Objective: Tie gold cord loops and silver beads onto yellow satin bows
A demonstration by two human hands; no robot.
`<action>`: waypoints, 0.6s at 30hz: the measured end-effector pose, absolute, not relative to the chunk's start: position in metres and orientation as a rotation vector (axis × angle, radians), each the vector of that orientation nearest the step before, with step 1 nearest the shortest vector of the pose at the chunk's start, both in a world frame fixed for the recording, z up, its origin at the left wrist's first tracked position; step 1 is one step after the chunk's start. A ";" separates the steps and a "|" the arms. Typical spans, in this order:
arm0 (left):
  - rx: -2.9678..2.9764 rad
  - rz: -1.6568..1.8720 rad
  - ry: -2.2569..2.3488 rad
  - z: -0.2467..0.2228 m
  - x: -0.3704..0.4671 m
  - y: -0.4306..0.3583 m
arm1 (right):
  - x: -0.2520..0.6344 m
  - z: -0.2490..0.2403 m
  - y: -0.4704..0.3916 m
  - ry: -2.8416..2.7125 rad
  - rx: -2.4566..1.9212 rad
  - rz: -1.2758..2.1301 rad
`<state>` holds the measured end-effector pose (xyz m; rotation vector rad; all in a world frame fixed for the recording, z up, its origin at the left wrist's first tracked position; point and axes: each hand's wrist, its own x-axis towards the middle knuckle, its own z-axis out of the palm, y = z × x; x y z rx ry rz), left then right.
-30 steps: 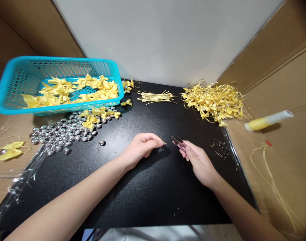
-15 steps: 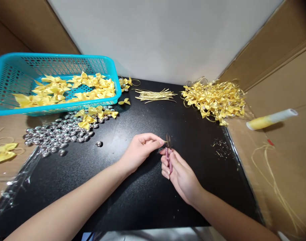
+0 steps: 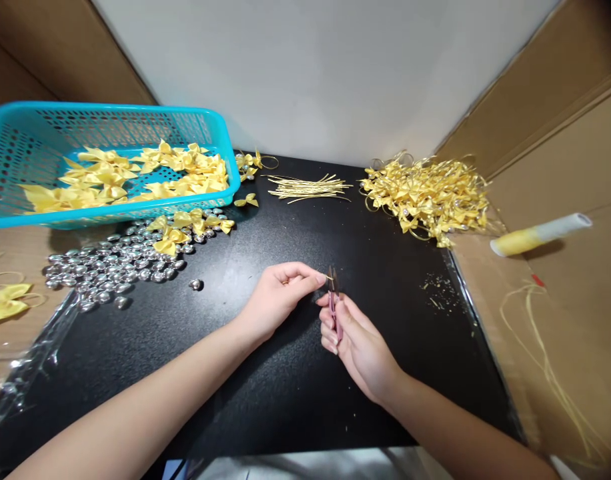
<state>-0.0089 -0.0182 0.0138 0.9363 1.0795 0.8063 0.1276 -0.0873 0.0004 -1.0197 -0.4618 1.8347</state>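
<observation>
Near the middle of the black table, my left hand (image 3: 280, 297) pinches a short gold cord (image 3: 328, 277) between thumb and fingertips. My right hand (image 3: 358, 340) is wrapped round the pink handles of small scissors (image 3: 334, 303), whose dark blades point away from me. The cord's tip lies at the blades, just right of my left fingertips. Most of the cord is hidden by the left fingers. A single silver bead (image 3: 196, 285) lies on the table to the left of my hands.
Yellow bows fill a blue basket (image 3: 230, 160) at back left, with silver beads (image 3: 110, 267) before it. Gold cords (image 3: 310, 188) lie at the back, a heap of finished-looking bows (image 3: 428, 197) at back right. A tube (image 3: 540, 235) rests on cardboard at right.
The scissor blades have shifted slightly against the cord's tip. Both hands keep their grips; the whole view has moved a little.
</observation>
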 end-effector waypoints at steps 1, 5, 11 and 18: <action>0.931 0.814 1.083 0.013 -0.009 -0.018 | 0.128 0.001 -0.087 -0.468 -1.019 1.835; 0.920 0.815 1.092 0.012 -0.009 -0.018 | 0.127 0.000 -0.087 -0.489 -1.024 1.834; 0.917 0.823 1.097 0.013 -0.009 -0.018 | 0.127 0.000 -0.088 -0.513 -1.032 1.826; 0.934 0.789 1.087 0.016 -0.009 -0.018 | 0.127 0.002 -0.087 -0.509 -1.048 1.824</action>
